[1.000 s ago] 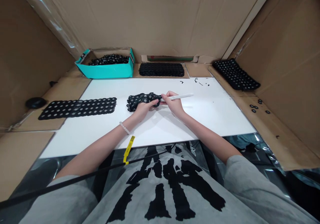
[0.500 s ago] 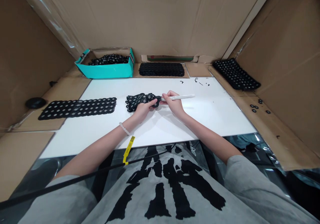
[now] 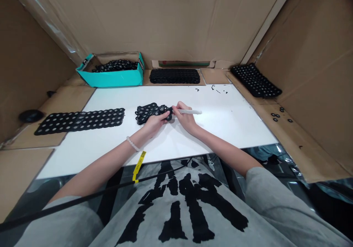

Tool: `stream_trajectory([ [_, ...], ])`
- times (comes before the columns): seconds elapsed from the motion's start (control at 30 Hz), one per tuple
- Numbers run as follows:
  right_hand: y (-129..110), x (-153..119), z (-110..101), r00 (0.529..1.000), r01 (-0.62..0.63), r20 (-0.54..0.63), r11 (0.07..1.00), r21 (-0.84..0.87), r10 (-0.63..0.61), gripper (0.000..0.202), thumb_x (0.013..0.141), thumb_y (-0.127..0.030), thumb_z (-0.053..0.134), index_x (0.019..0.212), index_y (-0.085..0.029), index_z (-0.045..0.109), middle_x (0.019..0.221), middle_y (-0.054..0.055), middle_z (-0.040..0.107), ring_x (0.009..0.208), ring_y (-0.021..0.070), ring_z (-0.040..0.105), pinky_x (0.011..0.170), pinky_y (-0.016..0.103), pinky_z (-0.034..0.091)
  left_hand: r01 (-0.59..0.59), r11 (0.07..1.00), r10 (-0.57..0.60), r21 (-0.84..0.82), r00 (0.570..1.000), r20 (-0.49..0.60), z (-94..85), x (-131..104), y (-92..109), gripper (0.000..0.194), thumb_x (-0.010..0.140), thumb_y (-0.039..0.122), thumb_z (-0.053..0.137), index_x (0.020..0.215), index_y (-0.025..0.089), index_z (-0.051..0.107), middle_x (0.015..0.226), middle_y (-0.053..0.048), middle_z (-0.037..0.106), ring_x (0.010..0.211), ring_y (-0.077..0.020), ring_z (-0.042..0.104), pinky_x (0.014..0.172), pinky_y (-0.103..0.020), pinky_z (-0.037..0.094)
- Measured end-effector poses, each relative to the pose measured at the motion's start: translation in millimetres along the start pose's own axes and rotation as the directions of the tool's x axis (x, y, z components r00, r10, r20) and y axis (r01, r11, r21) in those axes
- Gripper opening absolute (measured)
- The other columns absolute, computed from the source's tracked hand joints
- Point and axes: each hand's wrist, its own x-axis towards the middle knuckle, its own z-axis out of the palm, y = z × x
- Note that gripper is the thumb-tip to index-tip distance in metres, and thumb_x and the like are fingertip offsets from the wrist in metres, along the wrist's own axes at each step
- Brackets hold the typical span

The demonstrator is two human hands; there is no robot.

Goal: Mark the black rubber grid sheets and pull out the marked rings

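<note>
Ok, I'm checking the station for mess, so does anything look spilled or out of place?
Yes, slightly. Black scraps lie scattered on the white board near its far edge, looking like stray trimmings. A few loose black rings sit apart on the cardboard at the right, away from the dotted sheet.

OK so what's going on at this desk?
A person is working over a white board. Their left hand holds a bunched black dotted sheet, and their right hand holds a white pen-like tool at its edge. A flat dotted strip lies to the left, and a teal box sits behind.
</note>
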Motion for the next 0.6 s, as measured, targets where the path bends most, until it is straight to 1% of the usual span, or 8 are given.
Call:
stream_trajectory([
  [0.13,1.4,2.3,-2.4,1.0,0.018,-0.004,0.998,-0.066,-0.019,0.038,0.093,-0.051,0.05,0.069,-0.023,0.04,0.065,-0.003,0.055,0.063,0.0141,0.052,0.063,0.028,0.036,0.014,1.0,-0.015,0.009,0.998,0.058,3.1,-3.1,6.2,0.027,0.063,0.029,0.088,0.083,0.013,0.079,0.097,-0.009,0.074,0.085,-0.0166,0.061,0.077,-0.03,0.047],
  [0.2,1.6,4.1,-4.2,1.0,0.002,-0.006,0.999,-0.05,-0.002,0.039,0.091,-0.054,0.052,0.068,-0.023,0.043,0.064,-0.003,0.056,0.063,0.0142,0.053,0.064,0.028,0.038,0.015,1.0,-0.016,0.021,0.997,0.074,5.2,-4.9,8.7,0.027,0.065,0.029,0.087,0.086,0.014,0.079,0.1,-0.01,0.074,0.087,-0.0173,0.062,0.079,-0.03,0.047],
  [0.23,1.6,5.2,-4.9,1.0,-0.014,-0.01,1.0,-0.012,0.014,0.04,0.089,-0.056,0.054,0.068,-0.023,0.044,0.064,-0.003,0.056,0.064,0.0144,0.054,0.065,0.028,0.041,0.012,1.0,-0.014,0.019,0.997,0.075,6.0,-5.3,9.6,0.027,0.065,0.029,0.087,0.086,0.014,0.079,0.1,-0.01,0.074,0.088,-0.0175,0.062,0.079,-0.03,0.047],
  [0.3,1.0,7.1,-5.3,0.997,-0.07,-0.014,0.988,0.139,0.073,0.043,0.084,-0.061,0.058,0.068,-0.023,0.044,0.065,-0.003,0.057,0.066,0.015,0.058,0.067,0.028,0.046,-0.003,1.0,0.003,-0.008,0.999,0.048,7.1,-5.3,10.9,0.028,0.066,0.031,0.087,0.086,0.014,0.078,0.098,-0.009,0.074,0.088,-0.0179,0.063,0.079,-0.03,0.047],
  [0.37,0.2,8.4,-3.7,0.987,-0.159,0.031,0.931,0.329,0.158,0.048,0.077,-0.066,0.064,0.068,-0.023,0.043,0.069,-0.003,0.06,0.067,0.0151,0.061,0.067,0.03,0.051,-0.023,0.999,0.024,-0.036,1.0,0.005,7.6,-4.4,11.9,0.028,0.066,0.034,0.087,0.083,0.014,0.076,0.095,-0.009,0.074,0.088,-0.0184,0.063,0.079,-0.031,0.047],
  [0.43,-0.2,8.5,-0.6,0.972,-0.237,0.101,0.862,0.449,0.214,0.053,0.07,-0.068,0.069,0.068,-0.023,0.043,0.072,-0.002,0.062,0.064,0.0142,0.062,0.067,0.031,0.055,-0.046,0.998,0.045,-0.035,0.999,-0.024,7.2,-3.2,12.7,0.031,0.065,0.037,0.087,0.08,0.014,0.075,0.091,-0.009,0.073,0.085,-0.0185,0.062,0.076,-0.031,0.046],
  [0.5,0.2,8.0,2.6,0.966,-0.259,0.131,0.842,0.474,0.224,0.054,0.067,-0.068,0.072,0.068,-0.022,0.043,0.07,-0.003,0.062,0.061,0.0134,0.062,0.067,0.032,0.057,-0.065,0.998,0.065,0.004,0.997,-0.04,5.6,-2.2,13.6,0.034,0.063,0.041,0.088,0.076,0.013,0.073,0.083,-0.008,0.072,0.079,-0.0177,0.061,0.072,-0.031,0.045],
  [0.6,1.4,7.5,3.9,0.97,-0.241,0.087,0.851,0.466,0.227,0.053,0.068,-0.067,0.072,0.067,-0.022,0.043,0.067,-0.004,0.061,0.059,0.0131,0.062,0.065,0.032,0.058,-0.057,0.99,0.067,0.133,0.995,-0.071,0.9,-1.3,15.9,0.038,0.059,0.045,0.089,0.069,0.013,0.072,0.069,-0.006,0.066,0.067,-0.0155,0.056,0.065,-0.031,0.04],
])
